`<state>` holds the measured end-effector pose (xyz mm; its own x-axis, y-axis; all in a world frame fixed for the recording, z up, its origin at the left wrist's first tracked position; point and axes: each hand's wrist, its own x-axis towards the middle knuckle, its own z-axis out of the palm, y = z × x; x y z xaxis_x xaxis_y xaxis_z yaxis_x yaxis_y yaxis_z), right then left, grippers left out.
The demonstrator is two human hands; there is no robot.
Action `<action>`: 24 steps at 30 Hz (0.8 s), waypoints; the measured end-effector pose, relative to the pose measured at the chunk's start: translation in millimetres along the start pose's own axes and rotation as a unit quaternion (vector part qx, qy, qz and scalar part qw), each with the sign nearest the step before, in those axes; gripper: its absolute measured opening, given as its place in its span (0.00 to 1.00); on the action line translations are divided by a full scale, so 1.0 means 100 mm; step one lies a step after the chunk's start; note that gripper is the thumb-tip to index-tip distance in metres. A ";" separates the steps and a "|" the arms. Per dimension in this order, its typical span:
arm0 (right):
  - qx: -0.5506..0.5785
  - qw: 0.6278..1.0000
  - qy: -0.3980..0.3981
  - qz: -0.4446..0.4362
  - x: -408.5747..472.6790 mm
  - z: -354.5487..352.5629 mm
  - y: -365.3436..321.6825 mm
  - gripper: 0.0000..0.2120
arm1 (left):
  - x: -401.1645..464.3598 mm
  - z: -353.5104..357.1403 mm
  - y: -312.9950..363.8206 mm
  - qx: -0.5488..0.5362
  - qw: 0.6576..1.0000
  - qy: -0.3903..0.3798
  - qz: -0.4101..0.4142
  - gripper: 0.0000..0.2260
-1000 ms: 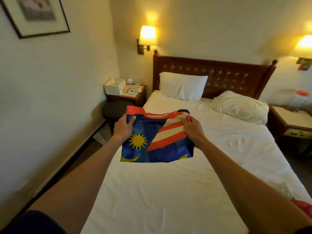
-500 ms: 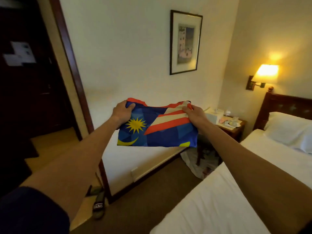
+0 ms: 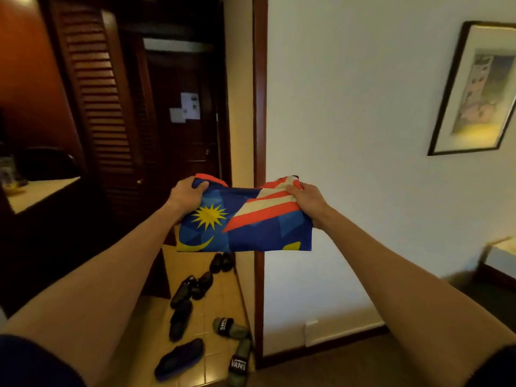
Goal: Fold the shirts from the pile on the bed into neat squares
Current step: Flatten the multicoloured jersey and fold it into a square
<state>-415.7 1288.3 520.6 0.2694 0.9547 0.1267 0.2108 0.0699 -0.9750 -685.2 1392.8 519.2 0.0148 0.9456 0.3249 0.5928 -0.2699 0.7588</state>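
Observation:
A folded shirt, blue with a yellow star, a yellow crescent and red and white stripes, hangs in the air in front of me. My left hand grips its upper left corner. My right hand grips its upper right corner. Both arms are stretched forward at chest height. The bed and the pile of shirts are out of view.
A white wall with a framed picture fills the right. A dark wooden door frame stands ahead, with a louvred closet door to the left. Several shoes and slides lie on the tiled floor below. A counter sits at the far left.
My view has swung left from the bed to the wall and then to the entry door. Both hands keep their grip on the folded shirt, held out in front of me.

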 end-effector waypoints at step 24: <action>0.022 0.993 -0.110 0.023 4.94 3.28 0.25 0.11 | 4.68 -0.50 -2.75 -0.021 0.995 0.047 -0.084 0.08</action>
<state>-586.0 1856.8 499.2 0.0639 0.9970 0.0445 0.1597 0.0338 -0.9866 -881.3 1901.0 490.7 -0.1578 0.9577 0.2407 0.5460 -0.1185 0.8293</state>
